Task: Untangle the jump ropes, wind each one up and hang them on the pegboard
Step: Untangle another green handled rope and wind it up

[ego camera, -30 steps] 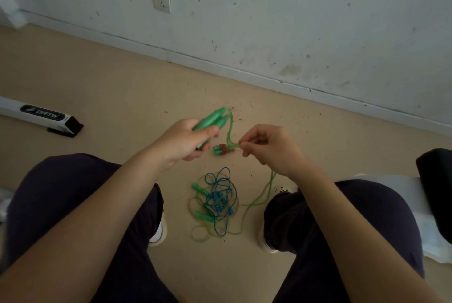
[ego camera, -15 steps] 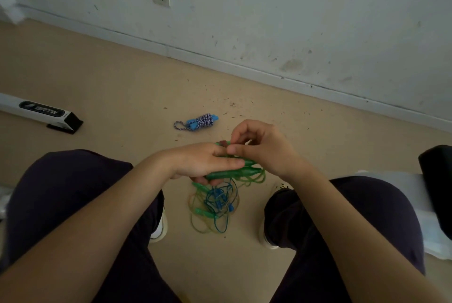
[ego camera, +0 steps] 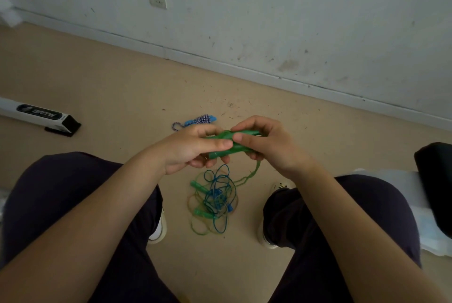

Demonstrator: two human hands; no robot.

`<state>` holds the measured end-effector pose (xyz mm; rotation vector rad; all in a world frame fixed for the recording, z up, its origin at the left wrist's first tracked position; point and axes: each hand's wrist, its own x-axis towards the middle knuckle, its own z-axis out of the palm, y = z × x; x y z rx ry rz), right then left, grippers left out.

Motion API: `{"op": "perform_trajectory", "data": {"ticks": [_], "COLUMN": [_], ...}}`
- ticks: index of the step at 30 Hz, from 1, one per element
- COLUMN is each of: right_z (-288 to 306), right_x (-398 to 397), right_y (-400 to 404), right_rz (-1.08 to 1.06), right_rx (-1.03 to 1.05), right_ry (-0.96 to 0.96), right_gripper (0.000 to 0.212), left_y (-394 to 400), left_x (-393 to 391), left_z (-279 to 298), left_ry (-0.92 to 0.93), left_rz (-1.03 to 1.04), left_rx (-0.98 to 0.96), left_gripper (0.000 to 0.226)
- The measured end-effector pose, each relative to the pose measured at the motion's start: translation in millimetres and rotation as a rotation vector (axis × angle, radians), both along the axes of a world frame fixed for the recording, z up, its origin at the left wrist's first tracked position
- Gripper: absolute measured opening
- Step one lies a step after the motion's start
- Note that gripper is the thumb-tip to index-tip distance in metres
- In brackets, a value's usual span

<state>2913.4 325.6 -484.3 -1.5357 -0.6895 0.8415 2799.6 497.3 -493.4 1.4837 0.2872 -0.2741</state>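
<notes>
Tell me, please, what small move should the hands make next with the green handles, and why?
Probably the right hand should start wrapping the loose green cord around the pair of green plastic handles. Both hands already hold the handles together, the left hand gripping them, while the cord hangs down to the tangled pile of green and blue ropes on the floor.

Green handles (ego camera: 228,150), lying side by side and roughly level, are held above the floor; a green cord (ego camera: 249,175) trails from their right end down to the tangle. Tangle of green and blue ropes (ego camera: 215,201): loose overlapping loops with green handles, on the floor, nearer than the held pair. Wound blue-and-white rope (ego camera: 195,121): compact bundle, farther, left of centre.
</notes>
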Motion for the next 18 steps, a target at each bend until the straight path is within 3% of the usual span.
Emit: {"op": "perform_trajectory", "data": {"ticks": [2,8,11,16,18], "right_z": [-1.2,-4.4,-7.1,-9.4,-9.6], "right_x": [0.4,-0.6,-2.2,-2.2,-1.0], "right_y": [0.4,2.3,4.5,5.9,5.6], "right_rz": [-0.053,-0.112,-0.067,-0.036,-0.02], "right_rx": [-0.007,0.029,0.025,0.013,-0.012], "right_ry": [-0.005,0.046,0.129,0.111,0.096], "right_gripper": [0.012,0.014,0.021,0.046,0.041], "left_y": [-1.3,-6.9,-6.9,-8.6,-6.7], "left_x": [-0.1,-2.2,-1.9,-2.1,-0.2], "left_z": [1.9,3.4,1.4,-0.1,0.3], "left_ry": [0.009,0.087,0.049,0.005,-0.037], "left_rz": [-0.004,-0.113,-0.113,-0.047,0.071], "left_rx": [0.013,0.009,-0.033,-0.021,-0.033], "left_gripper": [0.052,0.067,0.051,0.031,0.02]}}
